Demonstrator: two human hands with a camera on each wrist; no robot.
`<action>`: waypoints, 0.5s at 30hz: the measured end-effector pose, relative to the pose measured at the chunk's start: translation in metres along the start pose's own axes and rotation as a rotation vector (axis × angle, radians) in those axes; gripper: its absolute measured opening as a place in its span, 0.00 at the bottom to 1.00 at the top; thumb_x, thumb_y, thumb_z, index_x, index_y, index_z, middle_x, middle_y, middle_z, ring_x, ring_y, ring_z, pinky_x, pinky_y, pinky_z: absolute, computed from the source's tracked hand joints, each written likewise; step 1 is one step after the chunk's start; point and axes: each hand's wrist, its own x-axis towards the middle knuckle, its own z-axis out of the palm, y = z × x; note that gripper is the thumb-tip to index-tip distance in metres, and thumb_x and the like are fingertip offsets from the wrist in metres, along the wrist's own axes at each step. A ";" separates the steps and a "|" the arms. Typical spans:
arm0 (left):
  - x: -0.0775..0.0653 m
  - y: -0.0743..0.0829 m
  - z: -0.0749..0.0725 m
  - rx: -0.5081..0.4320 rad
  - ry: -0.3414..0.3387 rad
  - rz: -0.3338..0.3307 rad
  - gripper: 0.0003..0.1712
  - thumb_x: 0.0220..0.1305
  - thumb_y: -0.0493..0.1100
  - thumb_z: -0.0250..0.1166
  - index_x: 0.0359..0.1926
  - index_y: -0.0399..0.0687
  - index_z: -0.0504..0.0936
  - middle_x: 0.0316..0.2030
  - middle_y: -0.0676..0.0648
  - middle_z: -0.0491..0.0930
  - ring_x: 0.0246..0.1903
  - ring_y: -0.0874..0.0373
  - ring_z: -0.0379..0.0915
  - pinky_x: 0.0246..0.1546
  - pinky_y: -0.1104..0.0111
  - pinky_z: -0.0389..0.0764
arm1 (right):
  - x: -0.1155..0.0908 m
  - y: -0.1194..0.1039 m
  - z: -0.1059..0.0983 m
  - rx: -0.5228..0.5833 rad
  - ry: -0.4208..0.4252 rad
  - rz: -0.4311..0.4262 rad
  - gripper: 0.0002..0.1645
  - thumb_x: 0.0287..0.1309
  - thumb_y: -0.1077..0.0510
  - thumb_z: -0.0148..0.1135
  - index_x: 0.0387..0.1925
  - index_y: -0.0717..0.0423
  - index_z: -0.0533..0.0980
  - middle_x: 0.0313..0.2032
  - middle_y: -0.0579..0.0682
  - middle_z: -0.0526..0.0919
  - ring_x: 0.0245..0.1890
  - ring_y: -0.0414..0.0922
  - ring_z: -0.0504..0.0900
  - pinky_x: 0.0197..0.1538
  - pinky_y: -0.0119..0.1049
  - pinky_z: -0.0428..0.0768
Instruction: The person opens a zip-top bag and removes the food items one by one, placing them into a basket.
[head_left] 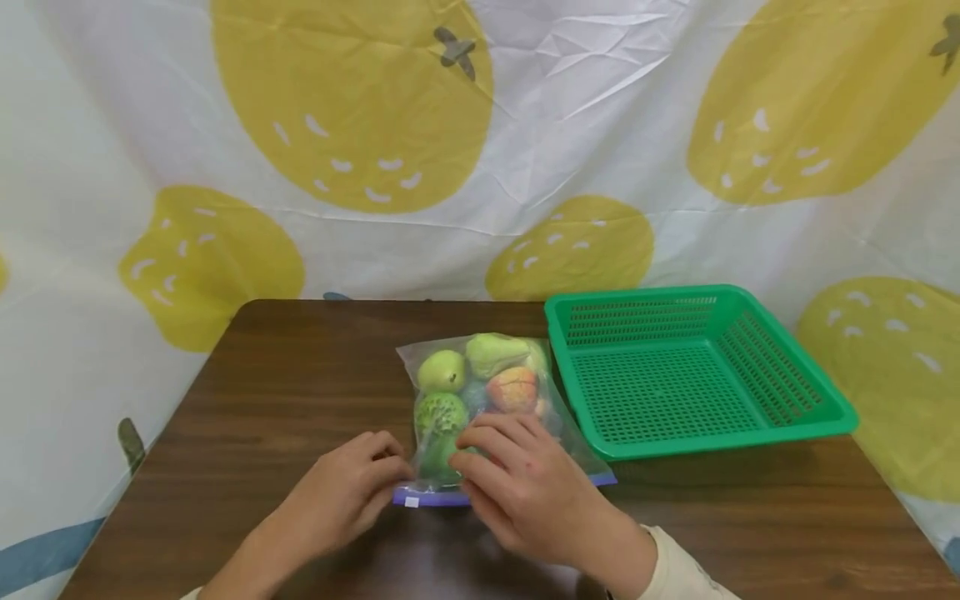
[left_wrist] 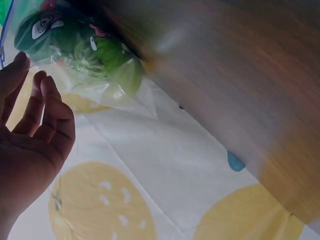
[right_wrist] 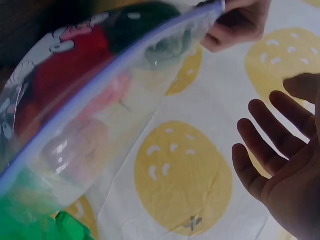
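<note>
A clear zip bag [head_left: 480, 350] with a purple zip strip lies on the table, its strip toward me. Inside are several fruit-like pieces: a green round one [head_left: 441, 372], a pear-shaped one [head_left: 495, 353], a speckled green one [head_left: 441, 413] and an orange-red one [head_left: 513, 388]. My left hand [head_left: 348, 483] is at the bag's near left corner and pinches its edge by the strip; the exact grip is partly hidden. Above the bag's near part, my right hand [head_left: 525, 487] has its fingers loosely bent and apart, holding nothing. It covers part of the strip and contents.
A green plastic basket [head_left: 795, 425] with perforated walls stands right of the bag, its rim close to the bag's side. The brown wooden table [head_left: 300, 383] meets a hanging cloth [head_left: 390, 250] printed with yellow lemons at its back edge.
</note>
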 end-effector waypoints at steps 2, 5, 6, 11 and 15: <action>0.002 -0.001 -0.002 -0.040 -0.009 -0.036 0.13 0.52 0.34 0.74 0.35 0.56 0.84 0.39 0.60 0.77 0.36 0.66 0.73 0.35 0.73 0.79 | 0.000 -0.001 0.002 -0.011 -0.027 0.007 0.10 0.57 0.54 0.69 0.41 0.50 0.80 0.42 0.46 0.83 0.47 0.46 0.82 0.51 0.42 0.78; 0.007 -0.002 -0.008 -0.086 0.002 -0.072 0.13 0.53 0.32 0.72 0.37 0.55 0.83 0.40 0.61 0.77 0.37 0.68 0.74 0.36 0.73 0.79 | 0.002 -0.004 0.005 -0.036 -0.061 0.017 0.15 0.54 0.50 0.72 0.42 0.49 0.81 0.42 0.44 0.82 0.45 0.45 0.81 0.49 0.40 0.77; 0.009 -0.002 -0.010 -0.100 0.010 -0.078 0.14 0.54 0.32 0.71 0.37 0.55 0.83 0.40 0.61 0.77 0.37 0.68 0.74 0.36 0.72 0.79 | 0.004 -0.004 0.007 -0.044 -0.065 0.019 0.15 0.56 0.49 0.72 0.43 0.49 0.80 0.42 0.44 0.82 0.45 0.44 0.81 0.49 0.39 0.77; 0.020 -0.005 -0.023 -0.182 0.048 -0.104 0.15 0.55 0.29 0.69 0.39 0.54 0.83 0.41 0.60 0.77 0.37 0.68 0.77 0.38 0.74 0.80 | 0.019 -0.005 0.014 -0.068 -0.047 0.055 0.14 0.60 0.47 0.69 0.43 0.49 0.80 0.41 0.43 0.81 0.42 0.43 0.80 0.46 0.38 0.76; 0.031 -0.007 -0.033 -0.184 0.080 -0.101 0.13 0.56 0.30 0.70 0.38 0.53 0.84 0.40 0.60 0.78 0.36 0.68 0.78 0.36 0.73 0.81 | 0.034 -0.005 0.019 -0.098 0.007 0.079 0.13 0.59 0.48 0.71 0.41 0.49 0.82 0.39 0.43 0.83 0.40 0.42 0.80 0.41 0.35 0.75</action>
